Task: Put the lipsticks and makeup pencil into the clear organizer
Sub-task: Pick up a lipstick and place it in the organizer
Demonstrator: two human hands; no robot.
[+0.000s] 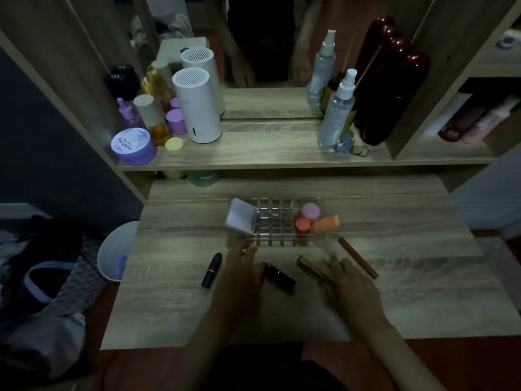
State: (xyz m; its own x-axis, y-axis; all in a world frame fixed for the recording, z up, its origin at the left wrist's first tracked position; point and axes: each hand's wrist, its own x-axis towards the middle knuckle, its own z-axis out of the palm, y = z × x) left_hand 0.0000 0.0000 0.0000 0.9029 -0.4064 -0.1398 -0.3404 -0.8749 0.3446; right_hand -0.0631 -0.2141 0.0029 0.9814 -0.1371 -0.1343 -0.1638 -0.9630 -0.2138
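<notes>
The clear organizer [277, 221] stands mid-table, holding a white compact [241, 218], a pink jar [310, 211], a coral cap [302, 223] and an orange sponge [324, 224]. A black lipstick [211, 270] lies left of my left hand [239, 280]. A dark red lipstick [280, 279] lies between my hands, touching the left one. A brown-gold lipstick [308, 266] lies under the fingertips of my right hand [349, 286]. The reddish makeup pencil [358, 258] lies diagonally just right of that hand. Both hands hover flat with fingers apart, holding nothing.
A raised shelf [267, 153] behind carries a white cylinder device [197, 108], purple jars [134, 146], spray bottles [335, 114] and a dark red bottle [386, 86]. A mirror stands behind. A white bin [115, 249] and bags sit left of the table.
</notes>
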